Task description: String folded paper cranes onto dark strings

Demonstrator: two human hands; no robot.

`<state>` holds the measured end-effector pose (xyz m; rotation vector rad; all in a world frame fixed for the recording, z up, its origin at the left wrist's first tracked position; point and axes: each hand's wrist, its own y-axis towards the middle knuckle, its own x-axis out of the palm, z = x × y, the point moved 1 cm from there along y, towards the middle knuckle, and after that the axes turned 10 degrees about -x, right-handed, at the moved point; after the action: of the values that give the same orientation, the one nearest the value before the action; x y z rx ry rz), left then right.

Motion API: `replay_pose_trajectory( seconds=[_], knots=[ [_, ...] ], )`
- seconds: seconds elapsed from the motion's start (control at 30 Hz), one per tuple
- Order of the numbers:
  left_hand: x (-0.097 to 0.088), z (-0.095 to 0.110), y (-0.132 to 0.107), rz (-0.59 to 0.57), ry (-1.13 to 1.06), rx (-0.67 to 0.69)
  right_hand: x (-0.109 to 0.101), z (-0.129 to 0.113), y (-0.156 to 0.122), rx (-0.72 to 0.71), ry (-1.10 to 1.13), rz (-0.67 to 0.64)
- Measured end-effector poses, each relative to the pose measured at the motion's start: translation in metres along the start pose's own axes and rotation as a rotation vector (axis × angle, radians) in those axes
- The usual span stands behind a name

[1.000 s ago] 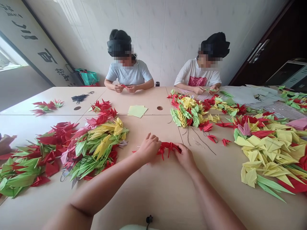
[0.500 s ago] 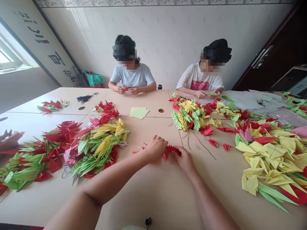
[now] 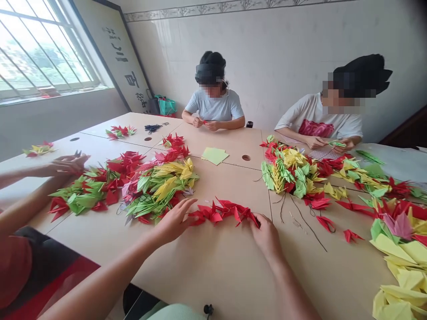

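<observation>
A row of red folded-paper cranes [image 3: 230, 211] lies on the table in front of me, strung out sideways. My right hand [image 3: 267, 235] pinches the row's right end between thumb and fingers. At the opposite end, my left hand [image 3: 175, 222] is open, its fingers stretched and slightly apart beside the leftmost crane; whether they touch it I cannot tell. Just beyond the left hand sits a heap of green and yellow folded paper [image 3: 163, 186]. To the right of my right hand lie a loose red paper piece [image 3: 352, 235] and dark threads [image 3: 308, 224].
Light-green paper squares [image 3: 215, 155] lie mid-table. More folded paper in mixed colours [image 3: 293, 166] is piled at right, with yellow pieces [image 3: 405, 284] near the right edge. Two people sit opposite; another person's hands [image 3: 68, 164] are at left. A round hole [image 3: 246, 158] pierces the tabletop.
The view has swung left, showing more of the window and the neighbour. My left hand has drawn away leftward along the red cranes and opened; my right hand keeps its hold.
</observation>
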<state>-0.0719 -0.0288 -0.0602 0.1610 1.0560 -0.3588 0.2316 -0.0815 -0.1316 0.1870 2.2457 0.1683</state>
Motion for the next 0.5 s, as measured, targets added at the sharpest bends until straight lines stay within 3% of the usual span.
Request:
replay_pose_trajectory(
  seconds=[0.13, 0.5],
  knots=[
    [0.016, -0.007, -0.018, 0.029, -0.014, -0.052, 0.008, 0.002, 0.003, -0.021, -0.091, 0.014],
    [0.035, 0.021, -0.017, 0.034, -0.008, -0.064, 0.017, 0.002, 0.000, -0.117, -0.218, 0.055]
  ],
)
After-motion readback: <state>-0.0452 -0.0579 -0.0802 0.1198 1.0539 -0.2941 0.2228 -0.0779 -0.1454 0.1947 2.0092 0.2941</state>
